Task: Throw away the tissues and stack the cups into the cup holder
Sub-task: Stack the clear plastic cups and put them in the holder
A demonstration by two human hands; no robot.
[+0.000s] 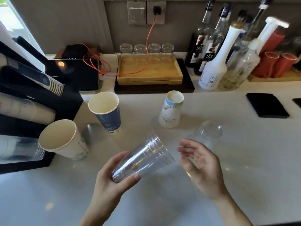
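Left hand (114,173) wraps the clear cup stack (143,159), mouth pointing 2 o'clock at the spread, empty right hand (200,167); loose clear cup (206,136) lies beyond it, cup holder (32,111) at 9 o'clock.

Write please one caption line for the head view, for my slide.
Left hand holds nested clear plastic cups above the counter; right hand open beside them; three paper cups wait near the cup holder.

Left hand (114,180) closed in a grip, thumb uppermost; right hand (200,167) empty, fingers loosely spread, palm facing left
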